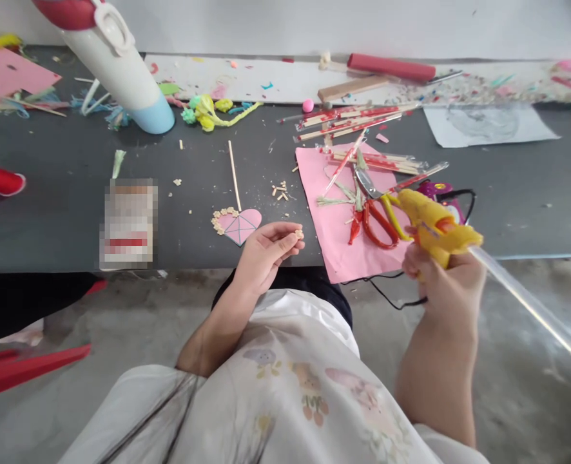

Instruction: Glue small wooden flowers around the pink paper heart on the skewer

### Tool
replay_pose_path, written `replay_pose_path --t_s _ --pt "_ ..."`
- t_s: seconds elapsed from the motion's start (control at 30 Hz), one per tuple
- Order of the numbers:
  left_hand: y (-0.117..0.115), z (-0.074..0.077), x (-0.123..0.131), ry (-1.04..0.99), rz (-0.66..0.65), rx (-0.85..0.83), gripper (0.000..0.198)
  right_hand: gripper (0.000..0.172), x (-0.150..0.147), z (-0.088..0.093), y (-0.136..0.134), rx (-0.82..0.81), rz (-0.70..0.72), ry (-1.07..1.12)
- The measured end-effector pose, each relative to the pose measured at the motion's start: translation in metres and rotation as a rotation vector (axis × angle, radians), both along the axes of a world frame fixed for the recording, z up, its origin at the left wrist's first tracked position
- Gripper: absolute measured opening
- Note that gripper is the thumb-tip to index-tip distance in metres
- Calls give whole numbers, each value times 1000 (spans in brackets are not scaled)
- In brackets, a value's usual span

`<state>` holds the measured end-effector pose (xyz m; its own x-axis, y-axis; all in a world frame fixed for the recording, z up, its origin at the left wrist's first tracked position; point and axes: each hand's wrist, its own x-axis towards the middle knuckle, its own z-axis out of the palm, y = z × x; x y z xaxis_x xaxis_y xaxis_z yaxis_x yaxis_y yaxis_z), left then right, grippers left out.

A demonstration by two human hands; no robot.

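My left hand (269,251) pinches a small pale flower-shaped cluster of wood bits (299,236) between thumb and fingers, just over the table's front edge. Beside it lies a pink paper heart (241,227) with dark lines across it and similar pale clusters along its upper left edge. A thin wooden stick (234,174) reaches up from the heart. On the right, my right hand (443,277) is wrapped round a yellow hot glue gun (428,222), with a long clear glue stick (532,299) coming out of its back. Short cut stick pieces (280,190) lie beyond my left hand.
Red-handled scissors (381,224) and wrapped sticks (372,158) lie on pink paper (321,212). A white and blue bottle (125,77) stands at the back left. A red thread spool (0,179) lies far left. A black cable (387,296) hangs below the table edge.
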<state>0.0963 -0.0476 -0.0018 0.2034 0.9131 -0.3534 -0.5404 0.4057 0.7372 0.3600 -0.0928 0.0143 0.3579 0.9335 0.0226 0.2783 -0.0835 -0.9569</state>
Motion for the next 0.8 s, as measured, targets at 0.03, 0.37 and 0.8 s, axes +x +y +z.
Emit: replay_pose_path --t_s 0.03,0.37,0.8 --pt "0 0 0 8 1 -4 30 12 -3 0 -3 -3 -35 71" --pt "1 -5 -4 2 51 19 27 34 -40 -8 -29 -147 341 391" --pt "-1 -1 -7 39 120 73 27 34 -66 -12 -30 -184 495 554"
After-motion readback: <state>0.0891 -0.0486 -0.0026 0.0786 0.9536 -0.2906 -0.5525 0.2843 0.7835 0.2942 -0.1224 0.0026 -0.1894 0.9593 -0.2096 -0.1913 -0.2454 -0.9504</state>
